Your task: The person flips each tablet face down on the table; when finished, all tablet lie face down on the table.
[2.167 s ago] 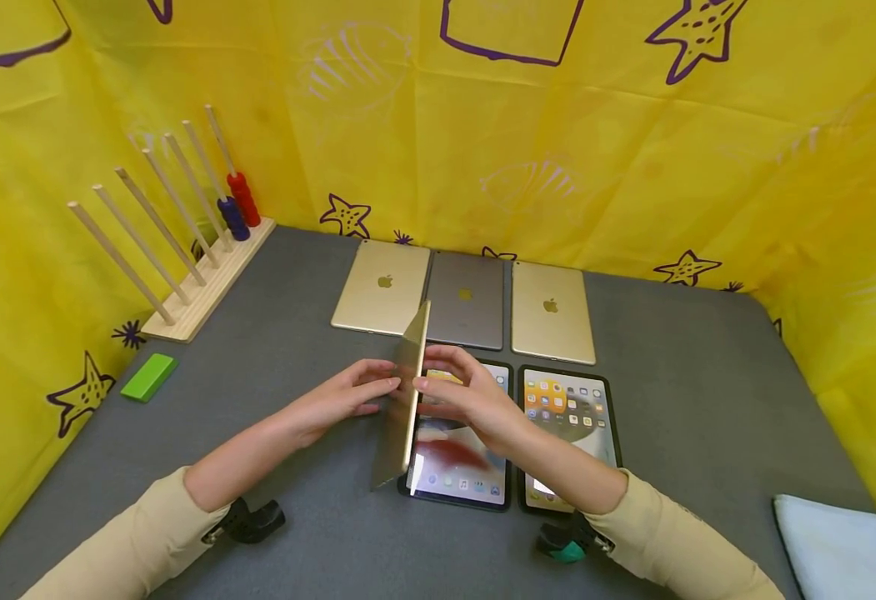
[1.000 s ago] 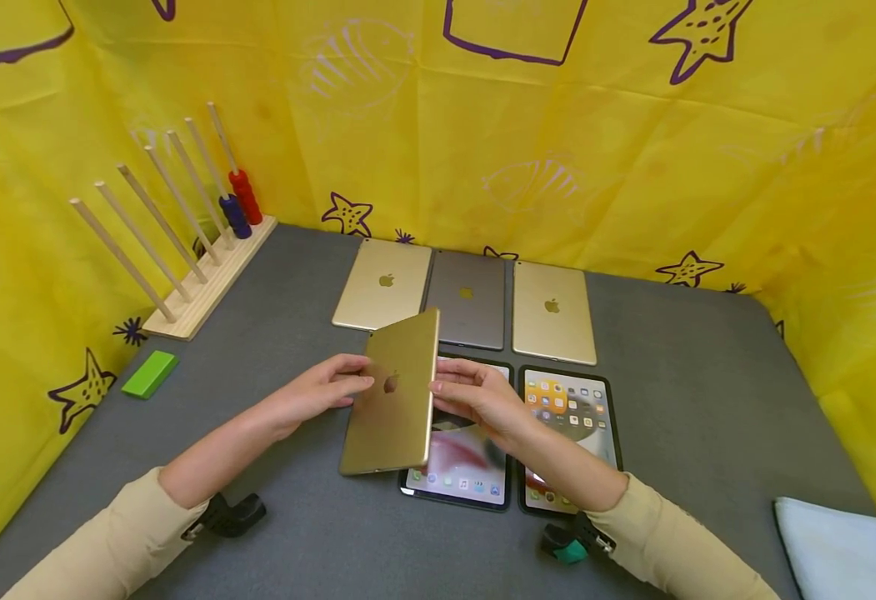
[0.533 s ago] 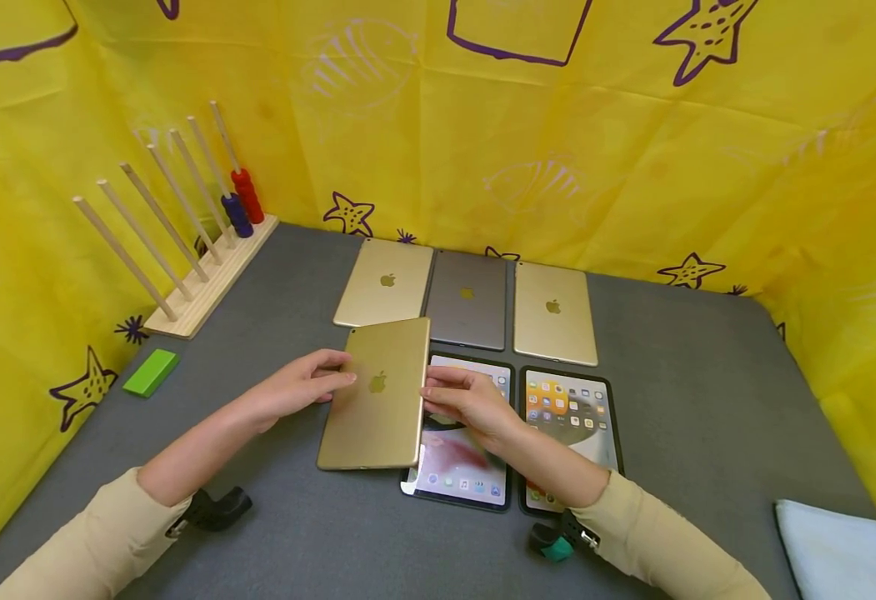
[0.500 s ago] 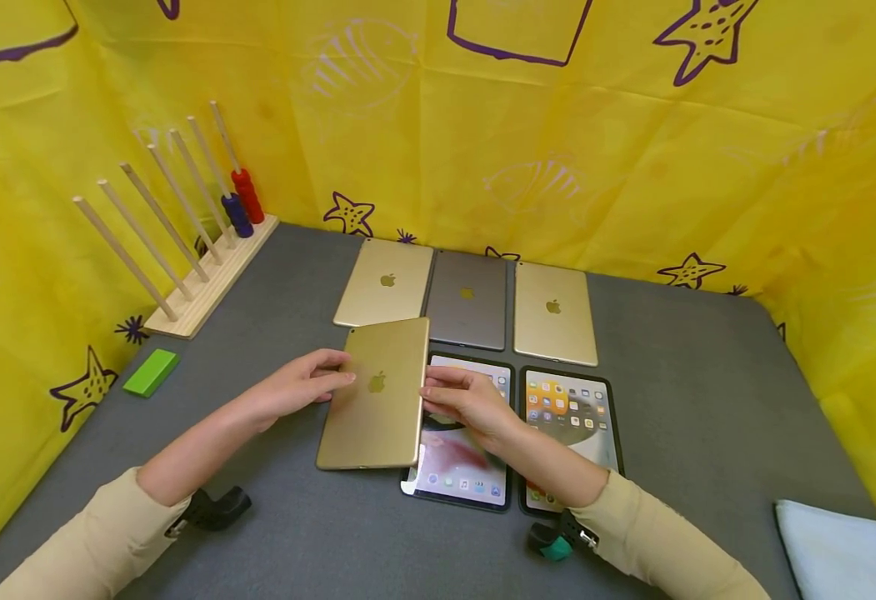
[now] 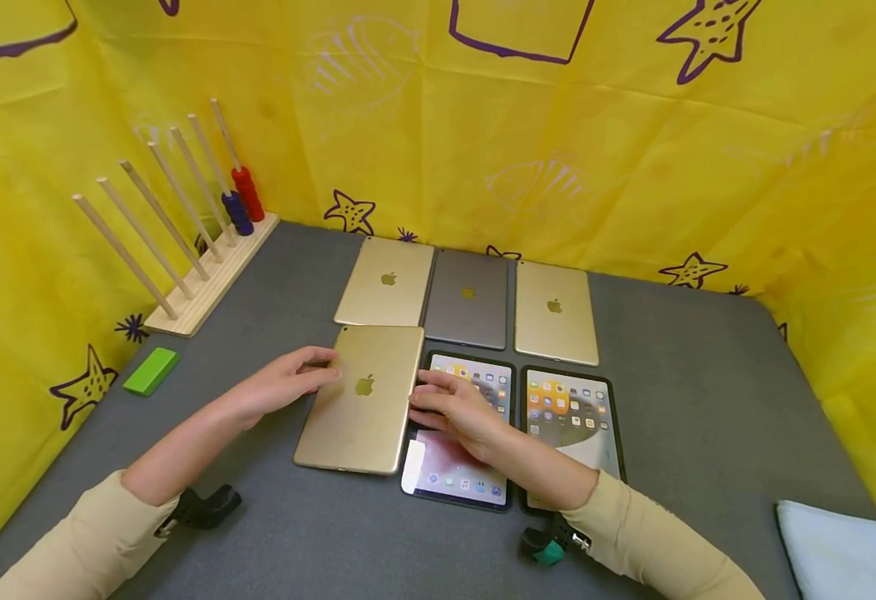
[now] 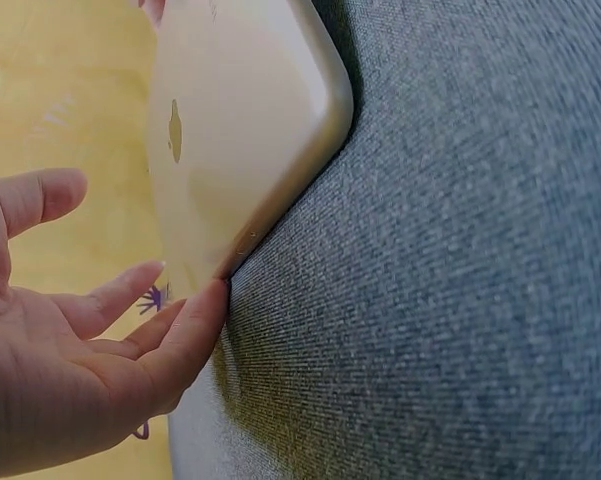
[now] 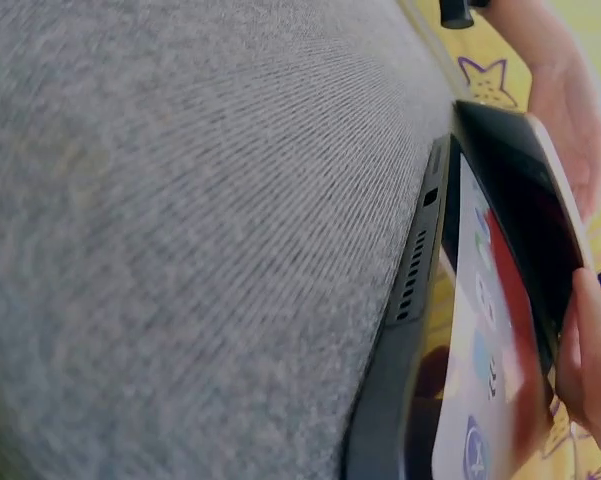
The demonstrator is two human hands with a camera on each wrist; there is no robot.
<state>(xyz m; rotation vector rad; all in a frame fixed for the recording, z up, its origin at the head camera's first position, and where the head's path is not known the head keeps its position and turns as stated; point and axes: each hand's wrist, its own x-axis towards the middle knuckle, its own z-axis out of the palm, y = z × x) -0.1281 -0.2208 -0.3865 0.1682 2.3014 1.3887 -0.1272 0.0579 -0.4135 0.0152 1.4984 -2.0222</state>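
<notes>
A gold tablet [image 5: 362, 408] lies back side up in front of me, its right edge raised above the cloth and its left edge down. My left hand [image 5: 283, 385] is at its left edge. In the left wrist view the fingertips [image 6: 205, 315] touch that low edge, and the thumb stands away from the tablet. My right hand [image 5: 456, 412] holds the raised right edge by the fingertips. The right wrist view shows the dark screen side [image 7: 510, 190] tilted beside a lit tablet [image 7: 480, 400]. That lit tablet lies partly under my right hand.
Behind stand two gold tablets and a grey tablet [image 5: 468, 300] in a row, face down. Another lit tablet [image 5: 573, 417] lies to the right. A wooden peg rack [image 5: 212, 283] with red and blue beads, a green block [image 5: 151, 372] and a pale blue cloth [image 5: 843, 546] lie around.
The gold tablet has turned from standing on edge to lying nearly flat, back up, and moved left and down. My left hand went left with it; my right fingers shifted along the edge.
</notes>
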